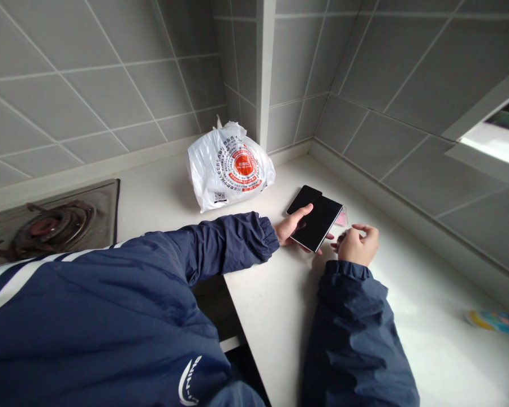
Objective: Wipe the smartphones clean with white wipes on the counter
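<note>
A: Where the frame begins at left, a burner (53,223) sits set into the surface (280,299); past it a knotted white bag (229,167) stands against the tiled wall (89,96), out of the way.

B: And the hands?

A: Left hand (292,226) has its grip closed on a dark phone (316,217), thumb over the near edge, fingers under. The phone is tilted up off the surface, screen toward the face, probably for reading. Right hand (358,244) is just beside the phone's right corner, fingers loosely curled, holding nothing that I can see; whether a fingertip touches the phone I cannot tell.

B: Anything under it?

A: A pink scrap (341,217) shows behind the far corner; too small to identify.

B: Room to move?

A: Walls meet in a corner just behind the hands. The surface's front edge drops off below the left sleeve (220,243). Bare surface runs right, toward a coloured thing (494,321) at the frame edge, blurred.
</note>
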### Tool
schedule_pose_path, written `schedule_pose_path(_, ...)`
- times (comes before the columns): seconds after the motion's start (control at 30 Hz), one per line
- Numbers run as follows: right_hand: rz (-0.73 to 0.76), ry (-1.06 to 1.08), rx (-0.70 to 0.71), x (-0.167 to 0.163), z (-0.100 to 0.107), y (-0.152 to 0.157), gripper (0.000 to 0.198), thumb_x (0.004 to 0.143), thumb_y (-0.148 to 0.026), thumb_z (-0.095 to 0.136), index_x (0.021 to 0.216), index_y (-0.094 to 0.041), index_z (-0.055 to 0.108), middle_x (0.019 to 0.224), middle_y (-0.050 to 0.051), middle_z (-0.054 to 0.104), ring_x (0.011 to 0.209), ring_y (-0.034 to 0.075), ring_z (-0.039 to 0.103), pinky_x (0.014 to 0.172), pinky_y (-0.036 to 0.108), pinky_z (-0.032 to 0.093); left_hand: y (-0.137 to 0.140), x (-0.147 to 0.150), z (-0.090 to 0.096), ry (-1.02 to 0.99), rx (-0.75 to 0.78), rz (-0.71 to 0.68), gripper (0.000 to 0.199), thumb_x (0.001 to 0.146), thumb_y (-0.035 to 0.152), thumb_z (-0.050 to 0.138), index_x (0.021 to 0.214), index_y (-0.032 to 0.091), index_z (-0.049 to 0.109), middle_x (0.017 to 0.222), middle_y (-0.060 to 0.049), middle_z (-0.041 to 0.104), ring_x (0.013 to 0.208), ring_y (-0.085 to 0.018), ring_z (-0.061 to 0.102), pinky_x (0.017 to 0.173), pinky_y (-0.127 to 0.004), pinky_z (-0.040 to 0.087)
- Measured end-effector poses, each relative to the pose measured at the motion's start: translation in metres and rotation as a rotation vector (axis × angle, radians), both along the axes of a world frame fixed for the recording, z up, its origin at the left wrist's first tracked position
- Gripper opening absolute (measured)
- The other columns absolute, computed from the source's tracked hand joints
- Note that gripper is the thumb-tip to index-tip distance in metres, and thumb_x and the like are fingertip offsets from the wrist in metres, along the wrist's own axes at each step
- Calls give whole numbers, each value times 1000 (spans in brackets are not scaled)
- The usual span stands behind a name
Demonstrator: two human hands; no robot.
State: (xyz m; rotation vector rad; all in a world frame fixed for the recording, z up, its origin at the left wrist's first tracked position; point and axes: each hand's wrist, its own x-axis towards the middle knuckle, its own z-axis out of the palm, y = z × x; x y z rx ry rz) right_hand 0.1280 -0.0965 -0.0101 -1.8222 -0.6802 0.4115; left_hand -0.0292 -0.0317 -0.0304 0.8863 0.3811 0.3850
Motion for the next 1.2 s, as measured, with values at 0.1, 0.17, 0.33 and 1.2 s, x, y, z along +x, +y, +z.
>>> schedule_pose_path(0.1,139,106,-36,-1,-2,0,18,77,-40,56,77,-22,61,46,-7,47,38,15,47,37,26,39,-2,1,2,45,42,7,87,90,81,30,138,14,55,99,-18,75,59,-23,72,41,-25,48)
schedule_pose_path(0.17,229,175,-61,-2,-1,0,33,80,-52,58,68,-21,59,42,-5,46,35,13,43,34,26,34,-4,2,5,94,74,70,84,90,79,33,140,14,51,87,-14,74,52,-21,69,39,-24,44)
schedule_pose_path(0.33,568,454,-72,-2,1,-3,50,70,-71,68,69,-23,55,40,-6,46,31,11,38,29,25,27,-8,5,22,273,145,292,72,94,71,41,141,17,42,67,-3,67,44,-19,65,40,-23,42)
schedule_pose_path(1.2,177,-151,-246,41,-27,16,44,77,-55,55,81,-15,73,61,7,63,70,26,62,66,36,46,39,-15,14,889,1161,582,88,83,58,71,154,17,39,133,-15,61,121,-26,61,106,-39,47)
